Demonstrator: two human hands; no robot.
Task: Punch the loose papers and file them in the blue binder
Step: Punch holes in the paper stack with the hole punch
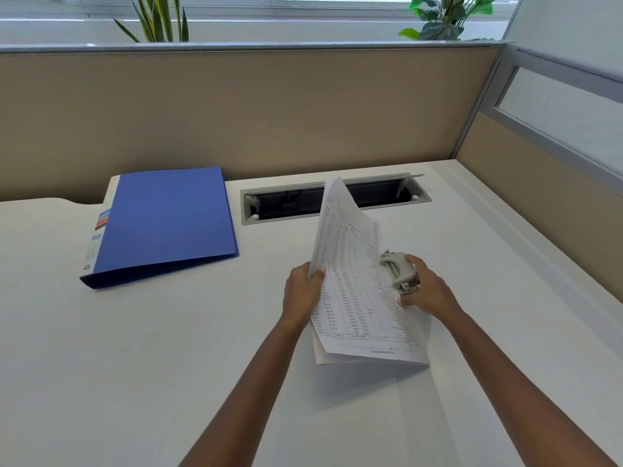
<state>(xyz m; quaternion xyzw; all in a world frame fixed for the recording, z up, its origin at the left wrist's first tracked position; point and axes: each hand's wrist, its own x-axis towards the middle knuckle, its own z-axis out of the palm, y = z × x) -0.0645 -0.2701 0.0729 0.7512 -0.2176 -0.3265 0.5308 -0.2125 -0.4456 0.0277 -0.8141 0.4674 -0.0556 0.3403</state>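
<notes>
bright daylight – window [303,8] behind | soft shadows | edges bowed – slight blur

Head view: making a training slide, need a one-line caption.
Left hand holds the papers, right hand grips the punch at their edge; blue binder lies closed nearby.

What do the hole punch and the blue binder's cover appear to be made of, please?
The hole punch looks like matte grey plastic or painted metal on top, with bare metal parts glinting at its ends. The blue binder seems matte plastic or coated board: its cover lies flat, evenly coloured, without glare.
</notes>
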